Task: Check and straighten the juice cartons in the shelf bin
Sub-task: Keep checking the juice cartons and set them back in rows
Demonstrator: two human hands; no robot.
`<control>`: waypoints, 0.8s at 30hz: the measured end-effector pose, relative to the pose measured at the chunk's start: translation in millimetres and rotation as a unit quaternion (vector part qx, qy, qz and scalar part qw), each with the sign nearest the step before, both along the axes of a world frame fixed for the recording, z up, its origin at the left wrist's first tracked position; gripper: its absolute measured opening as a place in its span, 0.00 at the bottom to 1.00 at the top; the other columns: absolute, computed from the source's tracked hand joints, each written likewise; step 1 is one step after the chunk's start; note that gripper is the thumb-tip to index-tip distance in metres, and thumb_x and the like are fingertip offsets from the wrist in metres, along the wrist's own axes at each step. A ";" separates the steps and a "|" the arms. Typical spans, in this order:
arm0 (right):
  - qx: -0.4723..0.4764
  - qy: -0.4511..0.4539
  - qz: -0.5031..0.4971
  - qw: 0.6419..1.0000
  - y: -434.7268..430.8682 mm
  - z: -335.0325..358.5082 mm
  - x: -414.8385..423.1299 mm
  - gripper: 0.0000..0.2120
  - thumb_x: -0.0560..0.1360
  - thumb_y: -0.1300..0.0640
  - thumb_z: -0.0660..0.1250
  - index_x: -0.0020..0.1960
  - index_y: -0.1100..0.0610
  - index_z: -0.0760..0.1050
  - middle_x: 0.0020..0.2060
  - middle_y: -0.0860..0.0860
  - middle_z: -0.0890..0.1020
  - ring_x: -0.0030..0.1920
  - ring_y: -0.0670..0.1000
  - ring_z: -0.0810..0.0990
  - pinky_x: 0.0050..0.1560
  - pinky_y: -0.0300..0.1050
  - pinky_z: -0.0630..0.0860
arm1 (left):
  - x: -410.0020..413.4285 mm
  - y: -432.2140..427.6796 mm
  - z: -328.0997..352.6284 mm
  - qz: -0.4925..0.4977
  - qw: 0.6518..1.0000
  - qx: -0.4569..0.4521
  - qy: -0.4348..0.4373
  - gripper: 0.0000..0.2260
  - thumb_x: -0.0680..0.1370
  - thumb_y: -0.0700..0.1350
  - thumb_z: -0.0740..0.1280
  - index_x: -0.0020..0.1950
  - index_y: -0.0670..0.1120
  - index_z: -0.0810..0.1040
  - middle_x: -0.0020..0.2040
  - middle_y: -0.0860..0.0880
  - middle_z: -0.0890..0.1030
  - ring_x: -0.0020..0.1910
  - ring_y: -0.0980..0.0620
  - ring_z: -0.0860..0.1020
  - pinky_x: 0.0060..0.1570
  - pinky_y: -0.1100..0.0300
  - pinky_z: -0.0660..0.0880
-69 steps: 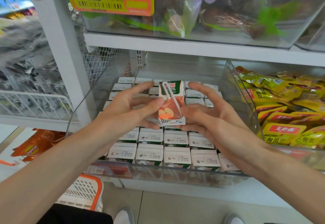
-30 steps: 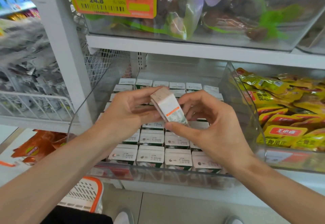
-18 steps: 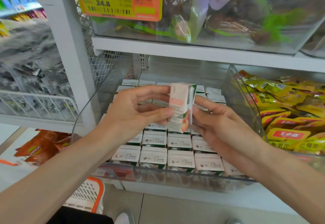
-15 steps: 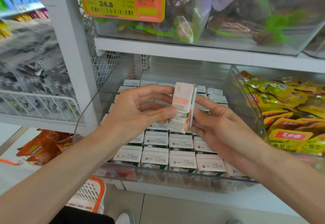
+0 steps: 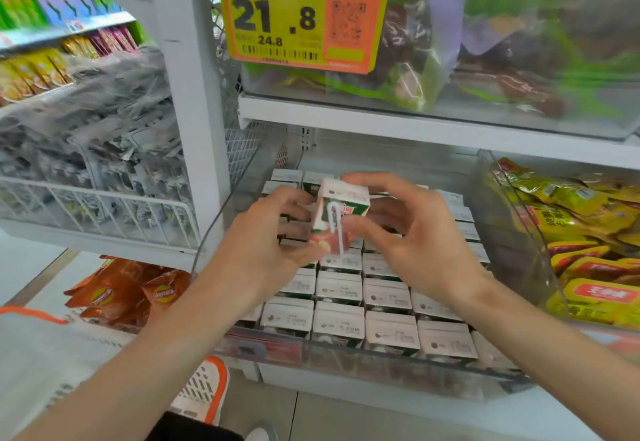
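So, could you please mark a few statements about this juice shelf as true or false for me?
1. The left hand and the right hand together hold one small white-and-green juice carton above the clear plastic bin. True.
2. The white straw on that carton faces away from the camera. False: it faces the camera.
3. The yellow-and-orange price tag reads 21.8 in large digits. True.
4. The neighbouring clear bin on the right holds more juice cartons. False: it holds yellow snack packets.
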State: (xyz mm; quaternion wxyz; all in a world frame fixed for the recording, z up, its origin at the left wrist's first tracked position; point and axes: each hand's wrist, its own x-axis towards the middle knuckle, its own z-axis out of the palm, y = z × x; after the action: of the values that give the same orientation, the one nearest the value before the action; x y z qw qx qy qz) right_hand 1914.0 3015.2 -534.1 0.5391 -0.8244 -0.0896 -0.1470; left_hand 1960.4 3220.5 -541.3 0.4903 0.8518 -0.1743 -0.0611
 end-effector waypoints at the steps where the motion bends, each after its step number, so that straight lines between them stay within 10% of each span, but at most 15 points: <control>1: -0.001 -0.004 -0.008 1.000 1.7 -0.1 6.9 0.19 0.78 0.63 0.76 0.66 0.50 0.80 0.56 0.43 0.86 0.56 0.43 0.87 0.59 0.36 0.81 | -1.3 4.1 -2.6 0.014 0.998 0.057 -0.018 0.26 0.72 0.43 0.82 0.65 0.56 0.76 0.52 0.59 0.79 0.51 0.57 0.81 0.57 0.55 0.81; 13: -0.125 -0.006 -0.085 0.989 13.4 3.1 89.9 0.19 0.81 0.59 0.73 0.70 0.49 0.77 0.63 0.46 0.82 0.60 0.47 0.83 0.68 0.49 0.80 | -13.1 19.7 6.3 -0.037 0.964 0.251 -0.081 0.10 0.79 0.54 0.73 0.60 0.61 0.79 0.63 0.57 0.75 0.66 0.55 0.72 0.60 0.62 0.66; 24: -0.233 0.031 -0.048 0.971 9.4 2.8 100.5 0.15 0.79 0.58 0.75 0.66 0.55 0.81 0.59 0.48 0.79 0.54 0.48 0.84 0.55 0.33 0.81 | -12.0 20.6 7.0 -0.045 0.959 0.262 -0.097 0.11 0.80 0.55 0.72 0.62 0.61 0.77 0.65 0.57 0.73 0.69 0.54 0.70 0.67 0.55 0.71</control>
State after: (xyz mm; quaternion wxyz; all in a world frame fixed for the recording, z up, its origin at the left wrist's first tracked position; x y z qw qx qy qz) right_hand 2014.5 3024.5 -531.3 0.3267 -0.9350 -0.0653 -0.1219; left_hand 1948.4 3241.1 -534.3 0.2278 0.9434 -0.2371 -0.0439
